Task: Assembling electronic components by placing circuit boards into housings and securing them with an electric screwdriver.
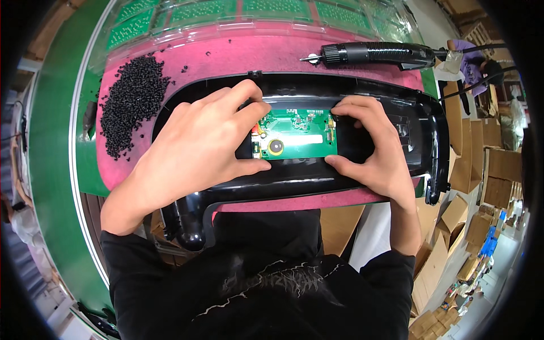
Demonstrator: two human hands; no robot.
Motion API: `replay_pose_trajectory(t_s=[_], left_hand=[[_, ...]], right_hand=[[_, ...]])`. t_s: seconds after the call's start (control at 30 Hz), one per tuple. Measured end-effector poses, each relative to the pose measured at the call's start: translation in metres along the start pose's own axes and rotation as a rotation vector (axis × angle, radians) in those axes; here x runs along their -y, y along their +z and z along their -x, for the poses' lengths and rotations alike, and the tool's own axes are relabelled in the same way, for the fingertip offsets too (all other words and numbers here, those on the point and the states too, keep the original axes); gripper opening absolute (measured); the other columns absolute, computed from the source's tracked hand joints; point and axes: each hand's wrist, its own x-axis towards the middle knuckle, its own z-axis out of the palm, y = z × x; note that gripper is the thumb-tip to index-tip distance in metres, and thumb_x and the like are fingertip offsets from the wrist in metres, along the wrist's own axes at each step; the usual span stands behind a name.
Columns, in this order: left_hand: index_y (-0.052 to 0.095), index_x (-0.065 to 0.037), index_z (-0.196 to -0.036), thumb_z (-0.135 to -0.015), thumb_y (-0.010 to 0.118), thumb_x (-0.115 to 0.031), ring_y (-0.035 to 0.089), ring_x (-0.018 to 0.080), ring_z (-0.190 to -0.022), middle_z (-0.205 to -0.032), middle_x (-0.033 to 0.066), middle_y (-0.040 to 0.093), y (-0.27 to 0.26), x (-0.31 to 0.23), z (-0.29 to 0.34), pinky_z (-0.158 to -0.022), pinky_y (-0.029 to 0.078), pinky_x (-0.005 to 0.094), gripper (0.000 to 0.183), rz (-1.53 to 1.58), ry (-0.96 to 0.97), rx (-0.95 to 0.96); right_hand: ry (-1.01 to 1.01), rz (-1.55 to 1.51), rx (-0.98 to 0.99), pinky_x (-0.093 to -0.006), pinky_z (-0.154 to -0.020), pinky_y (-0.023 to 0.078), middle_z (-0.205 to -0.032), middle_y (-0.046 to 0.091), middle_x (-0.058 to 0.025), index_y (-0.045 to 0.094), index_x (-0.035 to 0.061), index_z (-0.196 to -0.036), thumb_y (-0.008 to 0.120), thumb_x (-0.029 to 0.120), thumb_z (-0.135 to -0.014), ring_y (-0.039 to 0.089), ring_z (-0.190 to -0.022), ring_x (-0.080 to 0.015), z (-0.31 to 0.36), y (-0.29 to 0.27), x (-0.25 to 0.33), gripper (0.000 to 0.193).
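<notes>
A green circuit board (300,136) sits over the middle of a long black plastic housing (226,190), with a round buzzer-like part at its lower left. My left hand (204,136) grips the board's left edge, thumb at the lower corner and fingers at the upper one. On the opposite side my right hand (377,144) pinches the right edge between thumb and fingertips. Whether the board rests on the housing or is held just above it, I cannot tell. The housing lies hollow side up on a pink mat (243,48).
A heap of small black screws (133,102) lies on the mat at the left. Beyond the housing is a black electric screwdriver (379,55), its cable running right. Clear plastic trays (226,20) with green boards stand at the back. Cardboard boxes (498,175) are stacked at the right.
</notes>
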Motion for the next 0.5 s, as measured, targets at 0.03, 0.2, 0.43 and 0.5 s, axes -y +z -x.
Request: replay_pose_trajectory(t_s=[0.03, 0.2, 0.43, 0.5], left_hand=[[0.061, -0.002, -0.111, -0.058, 0.086, -0.021, 0.063, 0.0284, -0.087, -0.111, 0.0071, 0.057, 0.0007, -0.0006, 0.0005, -0.067, 0.052, 0.0371, 0.061, -0.024, 0.001, -0.009], [0.061, -0.002, -0.112, -0.058, 0.086, -0.021, 0.063, 0.0282, -0.088, -0.112, 0.0071, 0.056, 0.0027, -0.0018, 0.002, -0.067, 0.052, 0.037, 0.062, -0.023, -0.001, -0.03], [0.061, -0.002, -0.112, -0.058, 0.086, -0.021, 0.063, 0.0273, -0.087, -0.111, 0.0071, 0.056, 0.0015, -0.0008, 0.0021, -0.066, 0.052, 0.0364, 0.063, -0.022, 0.005, -0.026], [0.061, -0.001, -0.112, -0.058, 0.086, -0.021, 0.063, 0.0269, -0.086, -0.111, 0.007, 0.056, 0.0004, -0.0001, 0.0022, -0.066, 0.052, 0.0359, 0.062, -0.022, 0.001, -0.021]], right_hand=[[-0.003, 0.006, 0.0, -0.0385, -0.093, 0.044, -0.114, 0.056, -0.0124, 0.059, 0.0029, -0.113, 0.08, 0.008, -0.062, 0.055, -0.106, -0.0317, 0.0003, 0.0004, -0.0002, 0.055], [-0.008, 0.018, 0.002, -0.0385, -0.094, 0.043, -0.115, 0.056, -0.0126, 0.059, 0.0023, -0.113, 0.079, 0.008, -0.063, 0.054, -0.107, -0.0319, 0.0015, 0.0021, -0.0007, 0.055], [0.005, 0.04, 0.007, -0.0391, -0.094, 0.042, -0.116, 0.055, -0.0129, 0.058, 0.0025, -0.114, 0.079, 0.007, -0.063, 0.053, -0.107, -0.0323, 0.0019, 0.0024, 0.0005, 0.055], [0.003, 0.046, 0.007, -0.0391, -0.094, 0.043, -0.116, 0.055, -0.013, 0.058, 0.0027, -0.114, 0.079, 0.007, -0.063, 0.053, -0.107, -0.0326, 0.0007, 0.0027, 0.0007, 0.056]])
